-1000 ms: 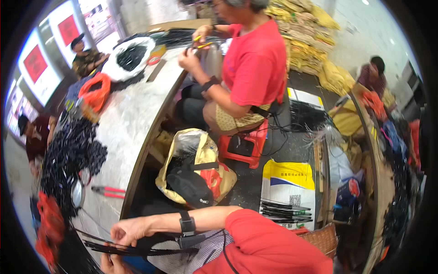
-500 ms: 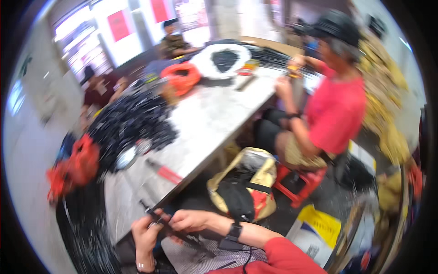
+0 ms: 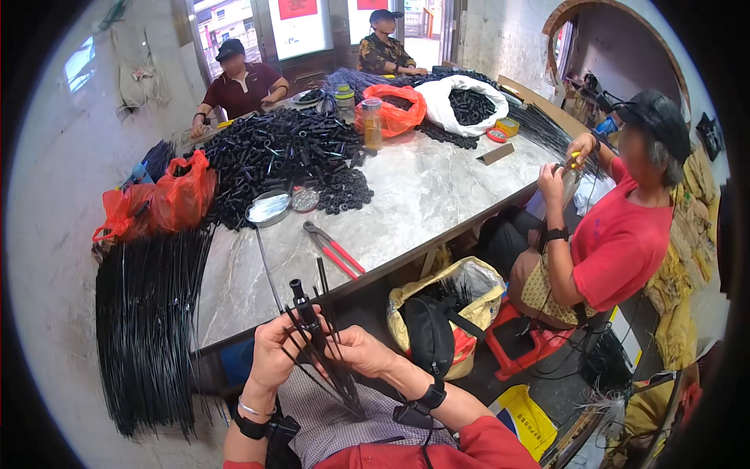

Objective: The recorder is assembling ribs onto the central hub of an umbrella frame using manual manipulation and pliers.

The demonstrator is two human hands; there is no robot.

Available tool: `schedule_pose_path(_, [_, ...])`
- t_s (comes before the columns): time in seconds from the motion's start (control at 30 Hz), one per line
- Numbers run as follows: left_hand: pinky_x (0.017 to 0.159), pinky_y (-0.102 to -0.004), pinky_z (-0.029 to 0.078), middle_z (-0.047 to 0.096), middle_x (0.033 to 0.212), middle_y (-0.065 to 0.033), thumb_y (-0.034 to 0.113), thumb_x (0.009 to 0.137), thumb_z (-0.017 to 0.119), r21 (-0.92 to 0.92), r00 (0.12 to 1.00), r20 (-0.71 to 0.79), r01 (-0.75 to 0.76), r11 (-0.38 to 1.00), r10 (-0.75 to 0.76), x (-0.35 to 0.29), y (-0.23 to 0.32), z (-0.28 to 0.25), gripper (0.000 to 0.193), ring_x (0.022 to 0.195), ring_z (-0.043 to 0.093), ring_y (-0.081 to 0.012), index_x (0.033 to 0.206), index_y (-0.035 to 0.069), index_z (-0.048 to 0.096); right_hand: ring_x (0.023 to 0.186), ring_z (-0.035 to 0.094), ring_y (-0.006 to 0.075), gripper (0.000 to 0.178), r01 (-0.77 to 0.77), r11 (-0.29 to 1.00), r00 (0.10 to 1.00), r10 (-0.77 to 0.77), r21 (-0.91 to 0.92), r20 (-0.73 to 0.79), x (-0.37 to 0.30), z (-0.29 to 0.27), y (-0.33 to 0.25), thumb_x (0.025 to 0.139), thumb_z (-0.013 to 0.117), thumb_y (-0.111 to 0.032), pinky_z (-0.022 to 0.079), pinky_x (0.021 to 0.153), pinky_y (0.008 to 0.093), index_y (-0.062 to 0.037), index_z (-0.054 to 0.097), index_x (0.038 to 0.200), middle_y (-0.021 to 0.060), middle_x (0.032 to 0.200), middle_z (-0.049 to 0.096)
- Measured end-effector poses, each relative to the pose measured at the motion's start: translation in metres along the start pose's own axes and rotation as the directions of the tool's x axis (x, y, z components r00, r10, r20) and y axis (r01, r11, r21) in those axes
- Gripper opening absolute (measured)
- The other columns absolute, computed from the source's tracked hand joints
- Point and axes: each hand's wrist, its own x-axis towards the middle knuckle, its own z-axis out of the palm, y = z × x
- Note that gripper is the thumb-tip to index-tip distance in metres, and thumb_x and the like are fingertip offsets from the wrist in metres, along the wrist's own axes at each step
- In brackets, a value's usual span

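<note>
Above my lap I hold a black tubular part (image 3: 305, 302), upright, with thin black ribs (image 3: 344, 386) fanning around and below it, like a piece of an umbrella frame. My left hand (image 3: 273, 344) closes around the ribs at the tube's left side. On its right my right hand (image 3: 363, 352) pinches ribs between thumb and fingers. The fingers partly hide where ribs and tube meet. Beyond my hands, red-handled pincers (image 3: 334, 250) lie on the marble-look table (image 3: 406, 211). A round tin (image 3: 267, 209) and a dish of small metal pieces (image 3: 305, 200) stand farther back.
Long black ribs (image 3: 148, 336) hang over the table's left edge beside red plastic bags (image 3: 181, 191). A heap of black tubular parts (image 3: 281, 148) covers the far left. A yellow bag (image 3: 484, 293) and a co-worker on a red stool (image 3: 512, 344) are at right. Two other people sit behind the table.
The view has turned and sharpened. The black tubular part now stands more upright, and its ribs spread out between my hands. Both hands have shifted right in the picture.
</note>
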Motion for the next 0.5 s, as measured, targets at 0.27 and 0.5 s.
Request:
schedule_pose_path(0.27, [0.057, -0.0243, 0.049, 0.062, 0.093, -0.0116, 0.022, 0.090, 0.053, -0.014, 0.986, -0.146, -0.082, 0.996, 0.079, 0.009, -0.019, -0.001, 0.048, 0.067, 0.056, -0.0127, 0.129, -0.001, 0.037, 0.066, 0.063, 0.0149, 0.021, 0.085, 0.990, 0.984, -0.102, -0.116, -0.145, 0.003, 0.028, -0.021, 0.090, 0.056, -0.016, 0.052, 0.062, 0.0290, 0.0044, 0.062, 0.087, 0.0082, 0.074, 0.063])
schedule_pose_path(0.5, [0.081, -0.0316, 0.050, 0.052, 0.115, -0.0089, 0.036, 0.092, 0.051, 0.632, 0.817, 0.255, -0.545, 0.550, 0.517, 0.047, -0.055, -0.024, 0.054, 0.096, 0.056, -0.0181, 0.137, 0.010, 0.034, 0.053, 0.039, 0.0030, 0.028, 0.284, 0.950, 0.947, -0.299, -0.131, -0.113, -0.008, 0.031, -0.024, 0.088, 0.059, -0.017, 0.034, 0.049, 0.0230, -0.0025, 0.057, 0.064, -0.0064, 0.057, 0.046])
